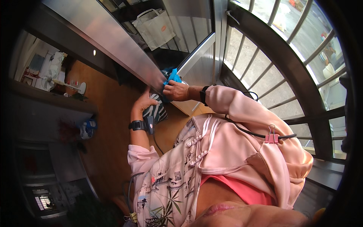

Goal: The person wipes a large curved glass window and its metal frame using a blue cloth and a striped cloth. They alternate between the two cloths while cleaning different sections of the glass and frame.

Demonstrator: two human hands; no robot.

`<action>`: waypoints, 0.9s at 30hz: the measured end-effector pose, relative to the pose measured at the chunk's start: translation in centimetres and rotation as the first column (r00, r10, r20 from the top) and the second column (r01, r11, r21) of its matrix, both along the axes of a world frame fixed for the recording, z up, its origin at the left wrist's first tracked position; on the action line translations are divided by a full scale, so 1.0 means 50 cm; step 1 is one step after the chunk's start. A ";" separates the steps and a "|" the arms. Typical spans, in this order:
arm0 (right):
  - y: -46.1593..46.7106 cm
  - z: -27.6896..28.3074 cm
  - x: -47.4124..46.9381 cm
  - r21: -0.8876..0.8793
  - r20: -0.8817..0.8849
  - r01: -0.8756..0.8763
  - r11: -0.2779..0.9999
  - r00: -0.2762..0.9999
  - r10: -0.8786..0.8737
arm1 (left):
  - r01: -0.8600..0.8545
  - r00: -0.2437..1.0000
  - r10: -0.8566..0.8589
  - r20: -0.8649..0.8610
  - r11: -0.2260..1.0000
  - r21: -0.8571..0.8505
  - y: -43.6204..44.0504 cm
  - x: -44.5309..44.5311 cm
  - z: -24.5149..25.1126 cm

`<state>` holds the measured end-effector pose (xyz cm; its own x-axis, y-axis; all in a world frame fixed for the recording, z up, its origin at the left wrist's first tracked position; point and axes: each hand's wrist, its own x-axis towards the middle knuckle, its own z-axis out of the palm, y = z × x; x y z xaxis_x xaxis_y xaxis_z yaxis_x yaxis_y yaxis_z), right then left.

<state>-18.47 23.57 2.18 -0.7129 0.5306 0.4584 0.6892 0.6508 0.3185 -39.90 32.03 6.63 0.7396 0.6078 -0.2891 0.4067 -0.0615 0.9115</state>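
My right hand [176, 90] is closed on a blue cloth [173, 76] and presses it to the edge of a metal-framed glass door [133, 54]. The cloth bunches up above my fingers, beside what looks like the door's handle area. Lower left of it, my left hand [145, 101] rests at the lower side of the same door frame, thumb and fingers apart. Its fingertips are partly hidden behind the frame. Just under that hand shows a dark and white striped fabric item [157, 112]. Black straps with a cabled device circle my left wrist; another black strap is on my right.
Metal window bars [249, 68] curve along the right side. A pale tote bag [155, 28] shows in the door glass. On the left, a white fan [51, 81] stands beyond the wooden floor [105, 136]. A black cable [244, 130] is clipped to the pink sleeve.
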 end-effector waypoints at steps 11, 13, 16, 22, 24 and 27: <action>0.004 0.090 0.243 -0.426 -0.351 0.788 0.445 0.310 -0.884 | -0.040 0.992 0.070 -0.101 0.961 0.274 -0.006 0.008 -0.026; 0.006 0.097 0.268 -0.593 -0.461 0.711 0.377 0.084 -0.883 | -0.035 0.994 0.068 -0.091 0.943 0.330 -0.009 0.013 -0.024; 0.009 0.087 0.240 -0.535 -0.682 0.604 0.591 0.104 -0.723 | -0.022 0.987 0.077 -0.141 0.934 0.358 -0.009 0.022 -0.027; 0.010 0.035 0.140 -0.180 -0.552 0.258 0.949 0.772 -0.315 | 0.002 0.993 0.036 -0.115 0.949 0.315 -0.004 0.023 -0.041; 0.011 0.019 0.148 -0.170 -0.386 0.262 0.950 0.869 -0.309 | -0.001 0.986 0.054 -0.159 0.949 0.315 -0.005 0.022 -0.042; 0.013 -0.001 0.186 -0.105 -0.330 0.301 0.948 0.889 -0.319 | -0.009 0.985 0.068 -0.161 0.939 0.345 -0.006 0.023 -0.041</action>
